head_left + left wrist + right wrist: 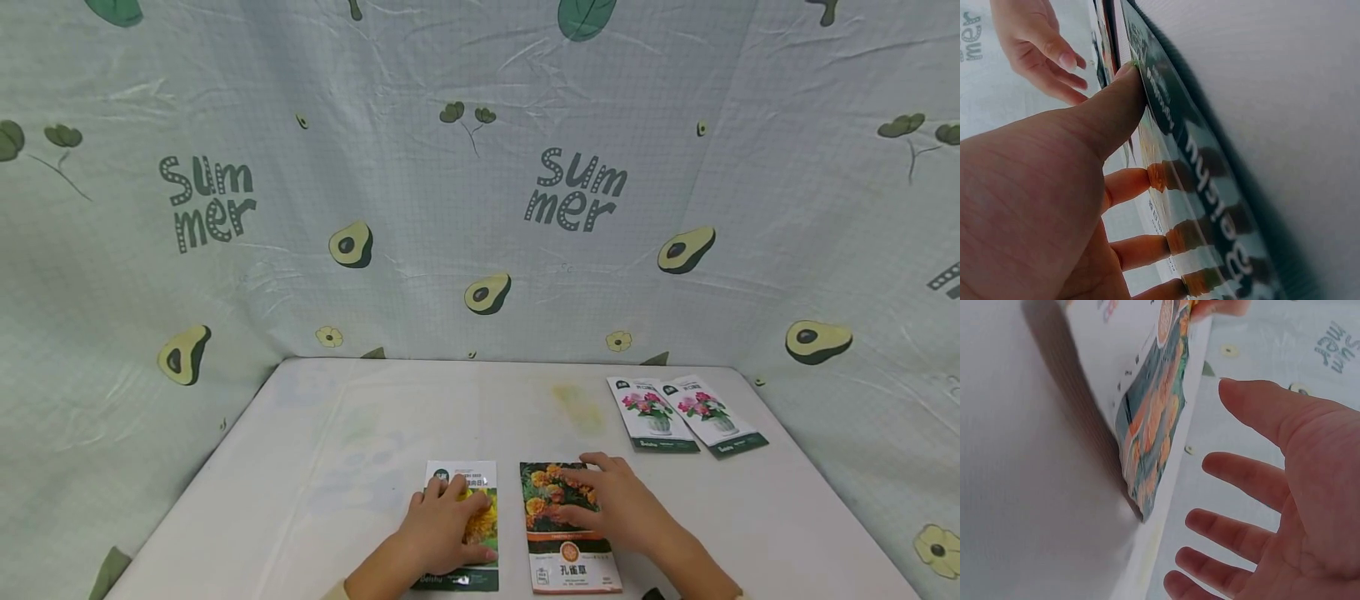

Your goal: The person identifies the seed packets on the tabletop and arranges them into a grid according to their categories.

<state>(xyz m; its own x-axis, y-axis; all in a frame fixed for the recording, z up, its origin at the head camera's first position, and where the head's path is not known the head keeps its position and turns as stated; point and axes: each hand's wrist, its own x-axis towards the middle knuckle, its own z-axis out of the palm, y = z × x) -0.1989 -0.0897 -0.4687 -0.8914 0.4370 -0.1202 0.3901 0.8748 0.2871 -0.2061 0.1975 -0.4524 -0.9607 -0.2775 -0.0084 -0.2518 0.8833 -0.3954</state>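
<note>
A seed packet with a yellow flower picture [480, 521] lies flat near the table's front. My left hand [446, 533] rests on it; in the left wrist view the fingertips and thumb touch its glossy face [1210, 187]. To its right lies a seed packet with orange marigolds [573, 558], its edges slightly lifted in the right wrist view. Over its right side hovers my right hand [622, 508], fingers spread and apart from the packet [1154, 425] in the right wrist view. Nothing is held in that hand.
Two seed packets with pink flowers, a left one [654, 415] and a right one [711, 415], lie slightly overlapping at the table's back right. The white table [360, 433] has a yellowish stain. Behind it hangs a printed cloth [420, 192] with avocados.
</note>
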